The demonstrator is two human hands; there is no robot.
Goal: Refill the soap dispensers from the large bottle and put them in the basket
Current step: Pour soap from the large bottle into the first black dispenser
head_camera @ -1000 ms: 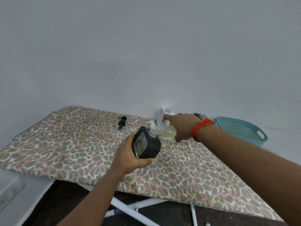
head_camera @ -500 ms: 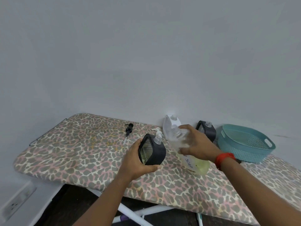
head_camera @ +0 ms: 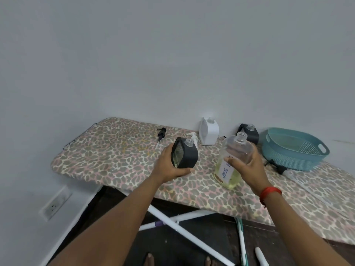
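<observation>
My left hand (head_camera: 169, 166) grips a black soap dispenser (head_camera: 187, 154) with an open neck, tilted just above the ironing board (head_camera: 115, 156). My right hand (head_camera: 247, 166) holds the large clear bottle (head_camera: 233, 162), which is upright and uncapped, with yellowish soap in its lower part and a white label. A white dispenser (head_camera: 209, 131) and a second black dispenser (head_camera: 249, 133) stand by the wall, both without pumps. The teal basket (head_camera: 294, 150) sits at the right with nothing showing inside.
A black pump (head_camera: 161, 134) and a white pump (head_camera: 194, 137) lie on the leopard-print cover behind the held dispenser. Another black pump (head_camera: 276, 166) lies in front of the basket. The board's white legs (head_camera: 182, 227) cross below. A wall socket (head_camera: 54, 205) is low on the left.
The large bottle was tipped with its neck at the black dispenser; my right hand has drawn it back to the right and stood it upright. The left hand kept its hold.
</observation>
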